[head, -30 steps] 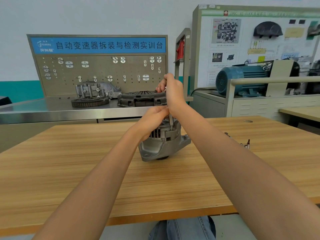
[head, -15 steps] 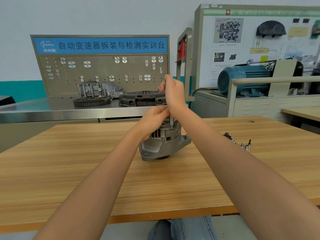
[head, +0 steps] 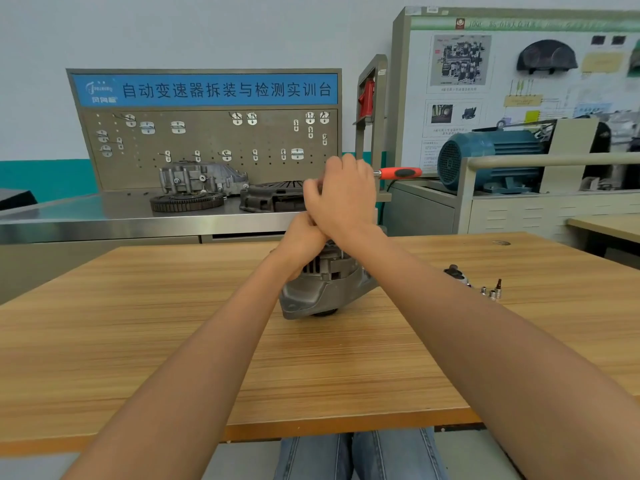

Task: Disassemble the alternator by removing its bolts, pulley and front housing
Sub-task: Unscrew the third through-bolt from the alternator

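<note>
A grey metal alternator (head: 322, 289) stands on the wooden table (head: 173, 341) just ahead of me. My left hand (head: 299, 242) grips its top, fingers curled over the housing. My right hand (head: 343, 195) is above it, closed round a ratchet wrench whose red handle (head: 400, 173) sticks out to the right. The wrench's shaft and the bolt under it are hidden by my hands.
Loose sockets and bits (head: 485, 287) lie on the table to the right of my forearm. Behind the table stands a steel bench (head: 104, 223) with a gear ring (head: 187, 202), a clutch plate (head: 273, 199) and a pegboard. A blue motor (head: 485, 161) sits at the right.
My right hand has turned over the alternator, and the wrench's red handle now shows, pointing right. My left hand stays on the alternator.
</note>
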A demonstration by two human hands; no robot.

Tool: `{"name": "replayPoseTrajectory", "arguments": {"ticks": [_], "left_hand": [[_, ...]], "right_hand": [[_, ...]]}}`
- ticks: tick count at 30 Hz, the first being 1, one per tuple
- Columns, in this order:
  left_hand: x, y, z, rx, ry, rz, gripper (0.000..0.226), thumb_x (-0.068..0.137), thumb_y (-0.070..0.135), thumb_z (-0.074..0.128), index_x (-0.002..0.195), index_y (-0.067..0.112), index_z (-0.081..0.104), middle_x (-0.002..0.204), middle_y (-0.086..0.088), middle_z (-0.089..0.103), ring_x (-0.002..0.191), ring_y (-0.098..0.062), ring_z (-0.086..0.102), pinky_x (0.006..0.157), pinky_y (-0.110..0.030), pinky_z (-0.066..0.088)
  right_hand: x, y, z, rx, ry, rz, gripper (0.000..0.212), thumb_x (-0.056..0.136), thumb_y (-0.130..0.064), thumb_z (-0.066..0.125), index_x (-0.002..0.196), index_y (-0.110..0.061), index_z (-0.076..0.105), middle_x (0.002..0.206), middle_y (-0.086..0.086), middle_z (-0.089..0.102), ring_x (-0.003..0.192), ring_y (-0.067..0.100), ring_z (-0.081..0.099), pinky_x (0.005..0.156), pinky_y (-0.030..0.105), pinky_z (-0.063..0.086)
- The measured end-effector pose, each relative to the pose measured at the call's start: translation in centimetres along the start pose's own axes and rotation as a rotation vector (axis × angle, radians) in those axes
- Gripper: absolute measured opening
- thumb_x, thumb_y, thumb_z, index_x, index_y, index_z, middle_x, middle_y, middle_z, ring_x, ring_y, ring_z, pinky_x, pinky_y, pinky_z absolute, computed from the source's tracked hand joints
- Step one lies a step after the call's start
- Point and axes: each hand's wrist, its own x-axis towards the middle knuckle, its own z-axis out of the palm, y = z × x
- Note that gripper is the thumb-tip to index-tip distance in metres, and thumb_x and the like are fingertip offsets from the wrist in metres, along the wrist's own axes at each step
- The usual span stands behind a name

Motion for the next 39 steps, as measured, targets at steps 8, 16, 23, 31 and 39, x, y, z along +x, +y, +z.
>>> {"name": "replayPoseTrajectory", "arguments": {"ticks": [8,16,23,31,39], "left_hand": [[0.0,0.3,0.1,-0.026,-0.129,-0.075,0.018,0.096,0.021,0.05,0.091,0.031,0.064,0.083,0.025,0.068,0.087,0.012,0.057,0.072,-0.01,0.037],[-0.5,0.4,0.0,-0.025,-0.144,-0.055,0.021,0.096,0.023,0.049,0.086,0.031,0.066,0.086,0.019,0.071,0.091,0.005,0.061,0.078,-0.012,0.038],[-0.4,0.6,0.1,0.104,-0.064,-0.044,0.021,0.093,0.008,0.046,0.088,0.024,0.058,0.082,0.005,0.062,0.073,-0.002,0.052,0.054,-0.009,0.043],[-0.5,1.0,0.4,0.023,-0.139,-0.1,0.014,0.095,0.031,0.05,0.09,0.034,0.063,0.093,0.019,0.065,0.097,0.002,0.055,0.077,-0.014,0.037],[-0.5,1.2,0.2,0.011,-0.149,-0.129,0.021,0.091,0.03,0.052,0.096,0.024,0.072,0.1,0.011,0.071,0.097,0.0,0.06,0.08,-0.017,0.036]], "right_hand": [[1.1,-0.4,-0.9,0.838,-0.129,0.303,0.044,0.091,-0.013,0.044,0.049,-0.015,0.029,0.052,0.0,0.031,0.055,0.013,0.032,0.059,0.027,0.029],[1.2,-0.6,-1.5,0.905,-0.151,0.418,0.041,0.093,-0.014,0.038,0.052,-0.012,0.042,0.057,0.0,0.045,0.061,0.011,0.046,0.067,0.029,0.035],[-0.6,0.6,-0.2,-0.089,-0.007,-0.008,0.027,0.085,-0.023,0.045,0.105,-0.008,0.054,0.1,0.01,0.052,0.1,0.028,0.046,0.107,0.041,0.026],[0.9,-0.1,-2.0,0.883,-0.168,0.322,0.037,0.091,-0.011,0.04,0.053,-0.013,0.035,0.056,0.0,0.035,0.06,0.014,0.035,0.068,0.031,0.031],[1.8,0.1,-2.0,1.169,-0.215,0.555,0.045,0.091,-0.013,0.04,0.046,-0.011,0.035,0.047,0.001,0.042,0.06,0.013,0.046,0.068,0.022,0.037]]}}
